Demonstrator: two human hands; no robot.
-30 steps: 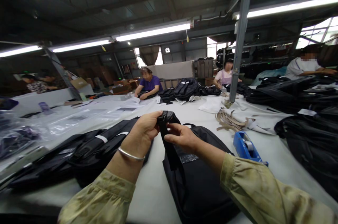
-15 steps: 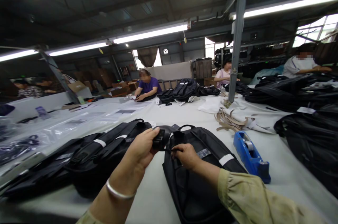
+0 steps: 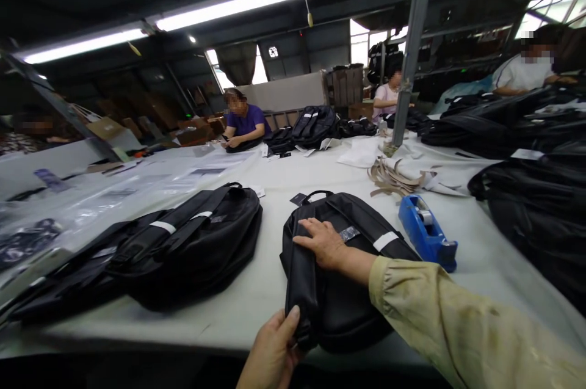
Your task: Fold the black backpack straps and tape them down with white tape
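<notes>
A black backpack (image 3: 352, 309) lies on the white table with its straps facing up. My right hand (image 3: 324, 243) rests on the upper part of its left shoulder strap (image 3: 301, 282), fingers spread out. At the near end of that strap, my left hand (image 3: 277, 343) has its thumb on top and its other fingers tucked underneath, gripping it by the buckle end. A white band (image 3: 385, 241) wraps the other strap, and a small clear-wrapped patch (image 3: 349, 234) sits between the two. A dark tag (image 3: 298, 199) pokes out by the top handle.
More black backpacks (image 3: 196, 254) lie to the left, beside clear plastic bags (image 3: 114, 193). To the right stand a blue tape dispenser (image 3: 426, 233), tan strips (image 3: 396, 176) and a heap of black bags (image 3: 544, 212). A metal post (image 3: 407, 71) rises behind; co-workers (image 3: 245, 123) sit farther off.
The strap, held up and bent before, now lies along the backpack. My left hand has come down to its near end. My right hand has gone from a pinch to spread fingers.
</notes>
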